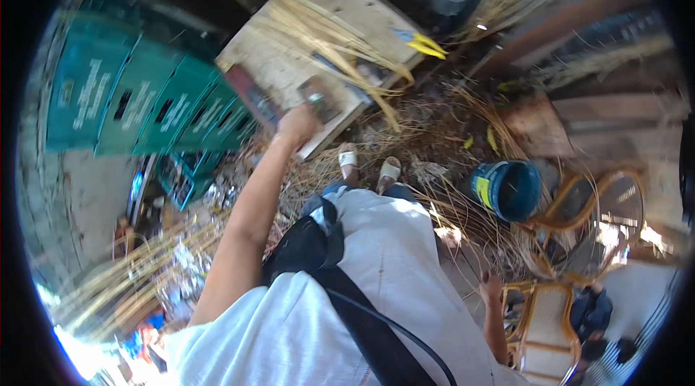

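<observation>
Head view: left hand is at the near edge of a wooden board, beside a brown, blurred object lying on it; whether the fingers grip this object or merely touch it cannot be told. Right hand hangs low at the person's right side, well apart from the board; its closure cannot be determined. A dark red object lies along the board's left edge. Pale strips lie across the board, some overhanging its right side. A yellow-handled tool rests at the far right corner. Outward: stacked green crates at left, a blue bucket at right, wood-framed chairs lower right, loose strips over the ground.
</observation>
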Demonstrator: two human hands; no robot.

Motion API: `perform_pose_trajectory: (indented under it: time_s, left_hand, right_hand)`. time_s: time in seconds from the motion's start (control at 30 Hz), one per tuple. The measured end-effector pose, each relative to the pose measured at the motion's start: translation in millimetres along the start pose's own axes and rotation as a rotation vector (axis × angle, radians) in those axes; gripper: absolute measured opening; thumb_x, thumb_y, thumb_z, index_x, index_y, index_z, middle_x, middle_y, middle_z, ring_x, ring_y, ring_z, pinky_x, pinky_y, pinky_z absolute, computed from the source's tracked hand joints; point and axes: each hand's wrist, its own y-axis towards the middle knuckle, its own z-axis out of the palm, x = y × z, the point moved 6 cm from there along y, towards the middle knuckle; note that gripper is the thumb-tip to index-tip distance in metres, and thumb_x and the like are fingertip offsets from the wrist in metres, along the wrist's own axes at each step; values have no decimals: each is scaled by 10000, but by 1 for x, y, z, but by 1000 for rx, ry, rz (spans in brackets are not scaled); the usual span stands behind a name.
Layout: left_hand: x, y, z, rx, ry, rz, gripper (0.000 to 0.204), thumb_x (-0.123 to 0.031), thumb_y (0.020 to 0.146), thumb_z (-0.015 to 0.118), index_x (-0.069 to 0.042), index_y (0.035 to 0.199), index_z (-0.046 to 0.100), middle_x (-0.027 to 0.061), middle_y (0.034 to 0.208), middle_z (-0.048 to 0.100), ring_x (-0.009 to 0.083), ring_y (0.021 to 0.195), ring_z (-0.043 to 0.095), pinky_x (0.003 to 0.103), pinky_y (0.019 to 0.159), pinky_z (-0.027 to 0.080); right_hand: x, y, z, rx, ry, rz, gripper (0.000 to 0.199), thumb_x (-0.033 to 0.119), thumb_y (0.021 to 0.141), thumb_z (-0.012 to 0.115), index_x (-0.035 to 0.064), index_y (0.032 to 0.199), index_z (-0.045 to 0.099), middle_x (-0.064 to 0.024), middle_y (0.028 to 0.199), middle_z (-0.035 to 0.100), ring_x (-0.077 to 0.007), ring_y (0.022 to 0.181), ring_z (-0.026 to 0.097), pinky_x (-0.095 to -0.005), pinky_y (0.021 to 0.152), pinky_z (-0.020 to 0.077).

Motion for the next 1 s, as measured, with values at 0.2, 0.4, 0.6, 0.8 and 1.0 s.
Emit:
perform_pose_trajectory:
  time_s: [0.2,0.4,0.6,0.8,1.0]
  left_hand:
    - [-80,-72,-87,-165,-505,146,246,-147,783,602,34,932,677,170,780,690,240,723,681,361,682,523]
    - [-257,-162,-88,617,-1064,563,154,-170,917,607,-28,946,661,-14,689,605,49,549,493,198,464,384]
    - [-144,-151,-99,356,-951,407,255,-235,891,633,-59,711,589,-63,501,442,26,419,386,212,371,289]
    - [86,-170,83,92,-776,-1,161,-111,833,589,-17,707,622,-17,561,531,125,502,506,312,433,383]
    - [120,-216,140,82,-676,-392,119,-99,830,597,-15,748,616,-15,586,535,119,514,505,301,444,387]
  right_hand:
    - [261,41,-141,-69,590,-668,246,280,869,565,46,921,622,-149,836,623,-312,769,613,-415,675,466]
    - [374,-24,-327,61,573,-1043,190,248,808,668,70,873,675,-117,701,651,-204,597,610,-332,601,467]
    - [224,-5,-464,-173,427,-871,129,139,809,704,12,822,688,-7,735,649,-74,711,573,-239,644,458]
    - [127,-2,-564,-518,347,-579,136,155,855,663,20,866,675,20,709,601,-60,695,521,-249,652,435]
    - [138,-12,-593,-1257,-270,-679,105,176,862,610,94,924,634,-83,822,620,-229,770,607,-317,670,477]
